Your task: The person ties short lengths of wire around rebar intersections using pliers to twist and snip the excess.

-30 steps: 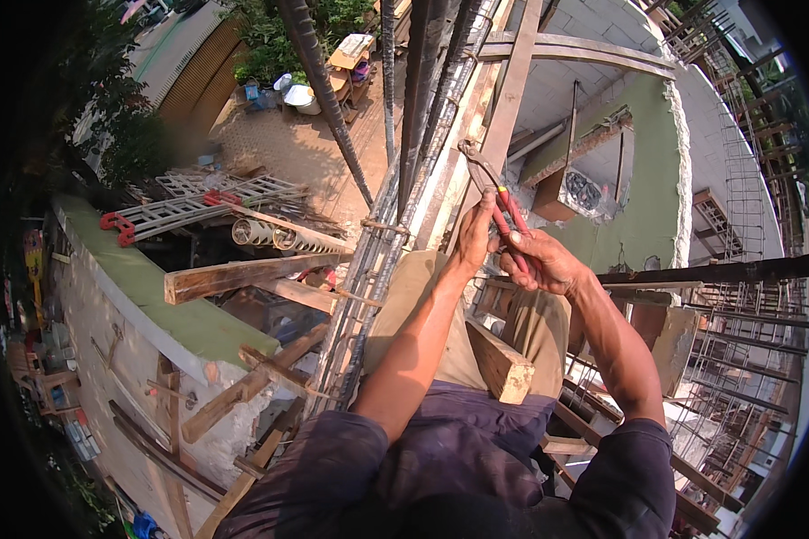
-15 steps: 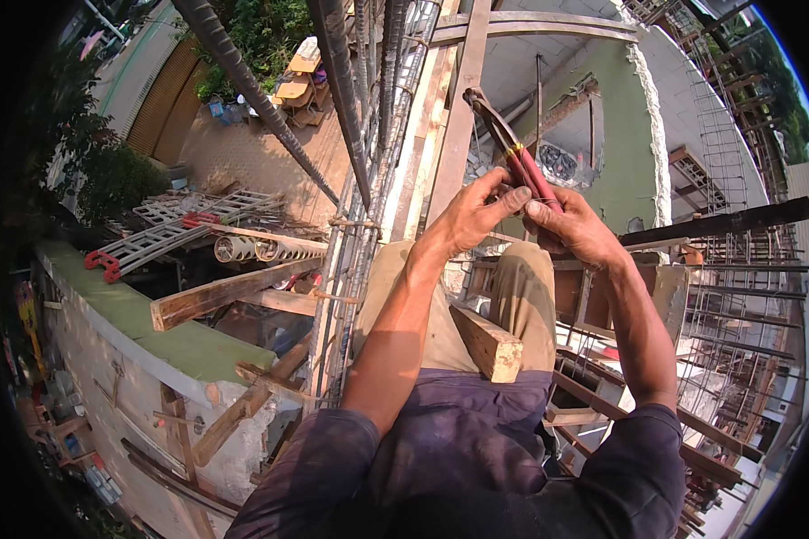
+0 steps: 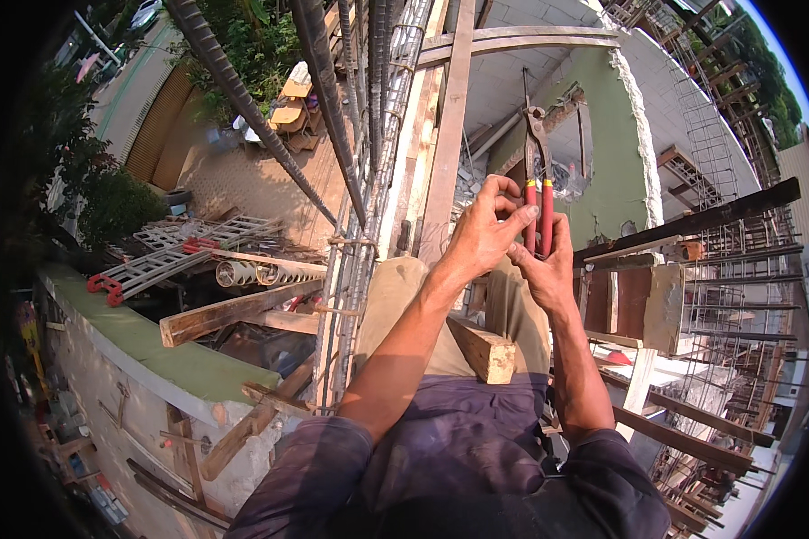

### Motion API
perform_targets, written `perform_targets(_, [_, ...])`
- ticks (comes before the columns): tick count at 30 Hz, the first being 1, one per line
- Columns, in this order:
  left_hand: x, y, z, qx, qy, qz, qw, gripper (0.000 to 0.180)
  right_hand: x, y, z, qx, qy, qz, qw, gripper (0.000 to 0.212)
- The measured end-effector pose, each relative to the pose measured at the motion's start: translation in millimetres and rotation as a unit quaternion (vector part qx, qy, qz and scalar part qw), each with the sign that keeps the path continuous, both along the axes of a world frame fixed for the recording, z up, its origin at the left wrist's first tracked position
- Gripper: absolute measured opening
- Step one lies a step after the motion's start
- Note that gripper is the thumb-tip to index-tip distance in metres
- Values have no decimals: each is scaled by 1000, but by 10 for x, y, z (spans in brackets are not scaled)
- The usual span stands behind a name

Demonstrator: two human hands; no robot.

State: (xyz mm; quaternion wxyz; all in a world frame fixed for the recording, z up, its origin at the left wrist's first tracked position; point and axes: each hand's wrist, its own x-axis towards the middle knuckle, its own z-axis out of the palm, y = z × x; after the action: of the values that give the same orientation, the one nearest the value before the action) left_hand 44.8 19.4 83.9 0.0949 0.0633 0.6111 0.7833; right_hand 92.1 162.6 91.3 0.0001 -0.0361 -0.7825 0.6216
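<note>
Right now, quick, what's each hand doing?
Left hand: partly curled; can't tell if it's holding anything.
Right hand: closed, holding the red-handled pliers.

"What colours do the pliers [image 3: 546, 199] show?"
"Red grips, yellow bands and dark, brownish-grey metal."
"And the clothes?"
"The shirt [image 3: 458, 436] is dark purple, the trousers [image 3: 394, 289] tan."
"Anything patterned?"
"The far, dark rebar [image 3: 245, 103] is ribbed all along, and the tan paving [image 3: 229, 193] at far left has a small brick-like grid."
"The wall [image 3: 622, 117] on the right?"
"Green, edged in white. The ladder [image 3: 200, 244] on the left is silver-grey with red fittings."
</note>
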Motion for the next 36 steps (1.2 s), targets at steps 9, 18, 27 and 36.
perform_targets(9, [151,-133,133,141,-44,-72,986,32,106,-38,121,-345,13,113,932,80])
perform_targets(18, [266,-149,-68,110,-59,-81,989,30,-187,-17,219,-345,-68,11,936,42])
perform_targets(27, [542,-263,-132,-172,-29,-132,976,55,-114,38,258,-277,14,-97,956,39])
perform_targets(36, [776,-199,89,-356,244,-41,901,32,-282,376,72,-215,49,-220,950,20])
